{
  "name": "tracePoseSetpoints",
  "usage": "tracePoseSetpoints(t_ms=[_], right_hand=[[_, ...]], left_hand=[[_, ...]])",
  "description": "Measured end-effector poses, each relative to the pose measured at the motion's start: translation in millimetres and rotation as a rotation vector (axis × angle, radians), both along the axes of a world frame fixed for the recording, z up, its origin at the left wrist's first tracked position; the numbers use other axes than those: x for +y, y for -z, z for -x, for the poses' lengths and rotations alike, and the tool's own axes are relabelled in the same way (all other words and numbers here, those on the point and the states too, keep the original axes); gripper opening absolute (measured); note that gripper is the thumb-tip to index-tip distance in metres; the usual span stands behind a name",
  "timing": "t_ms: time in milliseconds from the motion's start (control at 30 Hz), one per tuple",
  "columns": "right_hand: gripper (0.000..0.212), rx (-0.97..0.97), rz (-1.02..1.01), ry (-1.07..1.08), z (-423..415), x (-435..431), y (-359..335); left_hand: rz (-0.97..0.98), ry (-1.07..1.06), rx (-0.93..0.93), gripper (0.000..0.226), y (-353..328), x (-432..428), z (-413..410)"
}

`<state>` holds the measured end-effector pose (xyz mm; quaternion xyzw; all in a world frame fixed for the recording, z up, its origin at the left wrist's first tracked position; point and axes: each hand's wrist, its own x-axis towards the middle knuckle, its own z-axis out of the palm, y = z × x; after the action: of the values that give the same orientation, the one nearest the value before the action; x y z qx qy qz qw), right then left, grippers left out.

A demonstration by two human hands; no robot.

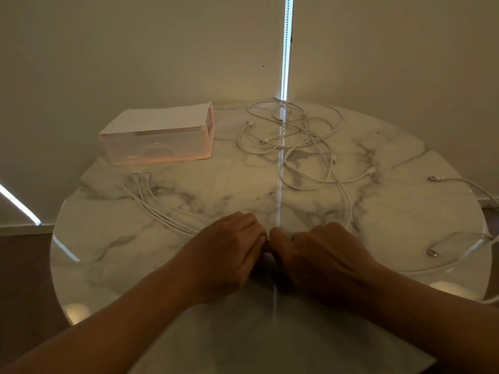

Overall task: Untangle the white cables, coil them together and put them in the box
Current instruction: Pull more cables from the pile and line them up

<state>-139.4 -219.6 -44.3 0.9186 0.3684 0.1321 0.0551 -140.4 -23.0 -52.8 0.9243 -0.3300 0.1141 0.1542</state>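
Note:
Several white cables (156, 209) lie side by side, running from their plugs near the box down to my left hand (229, 247), whose curled fingers hold them. My right hand (318, 255) is curled knuckle to knuckle against the left; a cable from the loose tangle (302, 136) at the back centre runs down and vanishes behind it. What sits inside either fist is hidden. The translucent pink box (154, 147) stands at the back left, its white lid up.
Everything lies on a round marble table (243, 179) against a wall. Another white cable (459, 182) comes in over the right edge, and a plug end (432, 253) lies near the front right. A bright light strip is reflected down the table's middle.

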Motion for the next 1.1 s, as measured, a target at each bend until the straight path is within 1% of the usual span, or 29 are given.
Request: tracePoseSetpoints(t_ms=[33, 100, 233, 367, 467, 567, 700, 800, 833, 967, 1100], right_hand=[[0.027, -0.003, -0.01, -0.003, -1, -1, 0], [0.025, -0.005, -0.026, -0.027, -1, -2, 1], [0.025, -0.06, -0.04, -0.022, 0, -6, 5], [0.032, -0.049, -0.047, -0.003, 0, -8, 4], [0.034, -0.055, -0.02, 0.006, 2, -10, 1], [0.035, -0.049, 0.023, -0.005, 3, -12, -3], [0.026, -0.021, 0.026, -0.05, 2, -15, -6], [0.018, 0.009, -0.029, -0.065, 3, -18, -6], [0.019, 0.015, -0.04, -0.063, 4, -19, -7], [0.021, -0.013, -0.071, -0.072, 8, -23, -10], [0.023, -0.026, -0.086, -0.097, 11, -27, -7]], left_hand=[[-0.011, -0.009, -0.02, 0.025, 0, -2, 1], [-0.034, -0.038, -0.063, 0.02, 0, -5, 3], [-0.079, -0.043, -0.082, 0.014, -2, -7, 5], [-0.111, -0.015, -0.128, 0.017, 0, -7, 2], [-0.114, 0.009, -0.162, 0.02, 0, -5, 0], [-0.157, 0.057, -0.205, 0.021, -3, 0, -1], [-0.216, 0.118, -0.228, 0.024, -10, 9, -3], [-0.21, 0.15, -0.237, 0.035, -14, 16, -5], [-0.205, 0.163, -0.24, 0.036, -15, 18, -5], [-0.186, 0.194, -0.253, 0.028, -18, 35, -5], [-0.208, 0.227, -0.256, 0.027, -18, 51, -4]])
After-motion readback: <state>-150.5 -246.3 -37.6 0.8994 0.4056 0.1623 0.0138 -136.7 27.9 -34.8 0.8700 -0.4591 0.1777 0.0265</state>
